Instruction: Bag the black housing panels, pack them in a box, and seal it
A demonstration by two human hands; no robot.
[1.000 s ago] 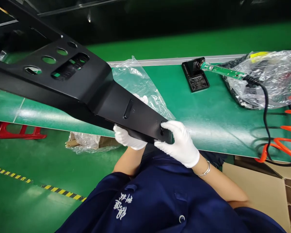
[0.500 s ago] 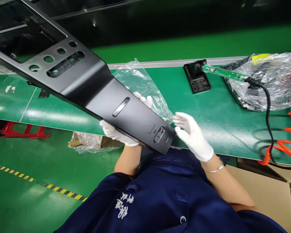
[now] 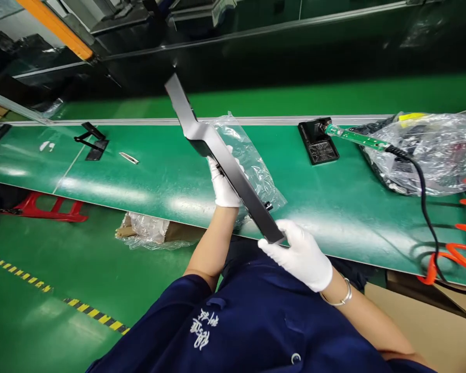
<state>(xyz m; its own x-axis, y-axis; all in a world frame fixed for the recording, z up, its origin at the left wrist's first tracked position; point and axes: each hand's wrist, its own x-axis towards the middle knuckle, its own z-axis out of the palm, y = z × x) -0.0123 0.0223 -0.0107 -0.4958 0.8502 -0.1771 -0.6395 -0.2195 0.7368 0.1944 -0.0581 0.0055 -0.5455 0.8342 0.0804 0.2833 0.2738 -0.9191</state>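
While gloved hands [image 3: 298, 255] grip it, matte black panel [image 3: 236, 176] bends.

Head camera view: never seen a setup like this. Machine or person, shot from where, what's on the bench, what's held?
No robot here: it's a person in white gloves. The one camera sits on their head, looking forward and down, so their left hand is on the picture's left.

Both that hand and the right hand hold a long, bent black part, tilted, with the right at its near end.

On the green bench lie a clear plastic bag, partly behind the part, a slim metal tool and a small black bracket. Farther right, what looks like a soldering iron rests in a black stand, beside a plastic-wrapped bundle.
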